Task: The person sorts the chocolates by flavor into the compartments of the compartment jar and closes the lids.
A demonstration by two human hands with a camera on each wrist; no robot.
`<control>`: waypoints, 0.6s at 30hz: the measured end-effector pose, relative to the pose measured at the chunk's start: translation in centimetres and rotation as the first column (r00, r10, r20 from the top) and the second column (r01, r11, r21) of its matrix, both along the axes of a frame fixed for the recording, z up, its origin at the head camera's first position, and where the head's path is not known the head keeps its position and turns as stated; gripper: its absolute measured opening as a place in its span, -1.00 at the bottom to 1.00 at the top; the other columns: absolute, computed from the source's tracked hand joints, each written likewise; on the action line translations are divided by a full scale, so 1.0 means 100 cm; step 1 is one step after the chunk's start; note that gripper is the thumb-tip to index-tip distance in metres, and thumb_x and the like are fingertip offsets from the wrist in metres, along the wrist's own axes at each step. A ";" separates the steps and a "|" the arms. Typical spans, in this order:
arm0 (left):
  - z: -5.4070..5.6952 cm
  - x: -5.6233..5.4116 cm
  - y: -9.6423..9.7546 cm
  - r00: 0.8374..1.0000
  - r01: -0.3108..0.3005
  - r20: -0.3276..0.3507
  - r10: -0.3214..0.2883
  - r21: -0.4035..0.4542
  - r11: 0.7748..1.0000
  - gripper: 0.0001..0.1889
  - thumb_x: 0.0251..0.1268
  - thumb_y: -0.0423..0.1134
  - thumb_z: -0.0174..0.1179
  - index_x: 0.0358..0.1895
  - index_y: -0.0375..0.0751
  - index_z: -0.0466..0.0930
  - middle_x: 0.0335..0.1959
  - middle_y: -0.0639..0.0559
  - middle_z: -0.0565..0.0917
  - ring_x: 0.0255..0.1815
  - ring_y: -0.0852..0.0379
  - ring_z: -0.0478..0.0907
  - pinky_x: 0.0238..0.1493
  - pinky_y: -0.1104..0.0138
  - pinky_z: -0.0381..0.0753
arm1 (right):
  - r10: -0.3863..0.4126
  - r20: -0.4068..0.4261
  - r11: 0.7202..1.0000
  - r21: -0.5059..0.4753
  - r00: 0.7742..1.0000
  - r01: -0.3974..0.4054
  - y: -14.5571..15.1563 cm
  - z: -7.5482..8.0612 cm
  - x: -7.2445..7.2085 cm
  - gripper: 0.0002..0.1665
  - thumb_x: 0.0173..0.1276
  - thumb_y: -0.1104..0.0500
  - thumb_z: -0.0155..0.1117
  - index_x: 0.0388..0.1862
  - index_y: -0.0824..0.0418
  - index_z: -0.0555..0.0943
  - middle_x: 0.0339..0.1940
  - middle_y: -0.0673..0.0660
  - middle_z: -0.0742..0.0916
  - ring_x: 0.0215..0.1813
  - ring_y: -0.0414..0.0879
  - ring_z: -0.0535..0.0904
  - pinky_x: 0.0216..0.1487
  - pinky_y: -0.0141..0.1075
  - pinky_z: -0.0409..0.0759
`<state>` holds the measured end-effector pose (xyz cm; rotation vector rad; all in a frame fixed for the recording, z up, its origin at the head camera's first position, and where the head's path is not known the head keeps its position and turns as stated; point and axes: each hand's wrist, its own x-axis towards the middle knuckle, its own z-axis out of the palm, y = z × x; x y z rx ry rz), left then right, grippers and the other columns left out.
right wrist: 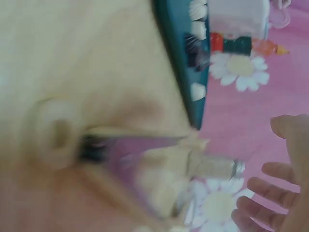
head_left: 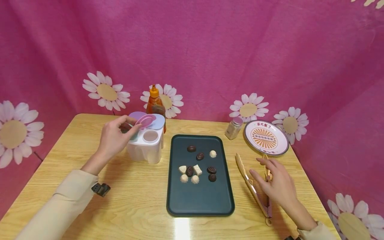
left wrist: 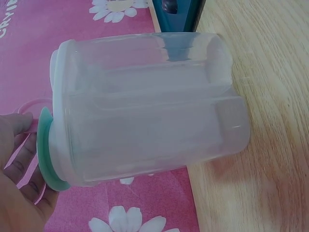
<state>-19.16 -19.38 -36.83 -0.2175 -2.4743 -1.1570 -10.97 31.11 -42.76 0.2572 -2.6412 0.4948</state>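
One pink lid (head_left: 146, 121), left of the tray (head_left: 199, 201), sits pinched in the left hand (head_left: 115, 134), apparently tilted to uncover the container (head_left: 144, 152). Right of tray, right hand (head_left: 278, 182) hangs loosely spread above tongs (head_left: 249, 182).

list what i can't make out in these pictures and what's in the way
- Head: most of the bottle's lower part, behind the container.
- Head: part of the tongs, behind the right hand.
- Head: what the jar holds, too small to identify.
- Left wrist: most of the tray, cut off by the top edge; part of the left hand, by the left edge.
- Right wrist: the tongs' detail, blurred.
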 end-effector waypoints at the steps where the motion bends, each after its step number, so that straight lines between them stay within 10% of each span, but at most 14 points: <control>1: 0.000 0.000 0.000 1.000 0.001 -0.002 -0.001 0.001 1.000 -0.76 0.37 -0.17 0.45 -0.05 -0.24 0.76 -0.19 -0.23 0.83 -0.24 -0.10 0.71 -0.24 0.67 0.45 | -0.016 0.000 1.000 0.005 1.000 0.016 0.004 -0.003 0.003 -0.42 0.24 -0.06 0.59 0.18 0.15 0.72 -0.07 0.16 0.76 -0.21 0.06 0.65 -0.41 -0.25 0.44; 8: 0.000 0.001 0.000 1.000 0.006 -0.016 -0.006 -0.005 1.000 -0.78 0.37 -0.19 0.45 -0.07 -0.25 0.75 -0.21 -0.23 0.83 -0.27 -0.10 0.70 -0.26 0.69 0.42 | -0.144 0.111 0.988 0.067 0.983 0.137 0.024 -0.022 0.022 -0.17 0.20 -0.25 0.58 0.22 0.30 0.63 -0.03 0.35 0.70 -0.16 0.27 0.65 -0.46 0.00 0.54; 18: 0.000 0.001 0.001 1.000 0.011 -0.010 -0.011 -0.006 1.000 -0.77 0.38 -0.18 0.43 -0.06 -0.25 0.75 -0.20 -0.24 0.83 -0.24 -0.11 0.72 -0.24 0.70 0.43 | -0.272 0.362 0.956 0.205 0.891 0.208 0.034 -0.040 0.030 0.19 0.17 -0.64 0.33 0.28 0.38 0.55 -0.09 0.41 0.63 -0.16 0.29 0.63 -0.45 0.09 0.58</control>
